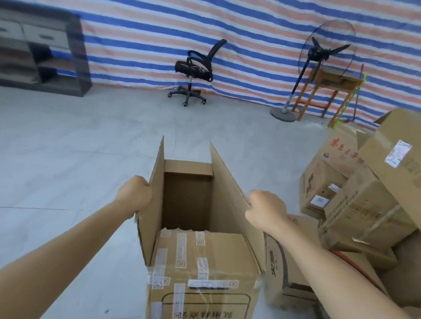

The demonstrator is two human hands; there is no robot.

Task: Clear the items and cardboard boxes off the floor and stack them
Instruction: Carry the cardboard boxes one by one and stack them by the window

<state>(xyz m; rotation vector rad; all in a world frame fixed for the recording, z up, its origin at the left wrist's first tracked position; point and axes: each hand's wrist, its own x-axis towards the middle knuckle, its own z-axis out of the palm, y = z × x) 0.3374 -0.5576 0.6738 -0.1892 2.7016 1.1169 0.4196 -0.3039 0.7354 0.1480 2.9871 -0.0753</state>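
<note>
A tall open cardboard box (202, 277) with taped labels stands in front of me, its top flaps raised. My left hand (135, 193) grips the edge of the left flap (153, 205). My right hand (264, 209) grips the edge of the right flap (229, 193). The inside of the box looks dark and I see nothing in it. To the right lies a pile of cardboard boxes (373, 206), some stacked and tilted on one another.
Grey tiled floor (57, 167) spreads to the left and ahead. An office chair (195, 70), a standing fan (313, 66) and a small wooden table (329, 91) stand by the striped tarp wall. A dark cabinet (32, 47) is at far left.
</note>
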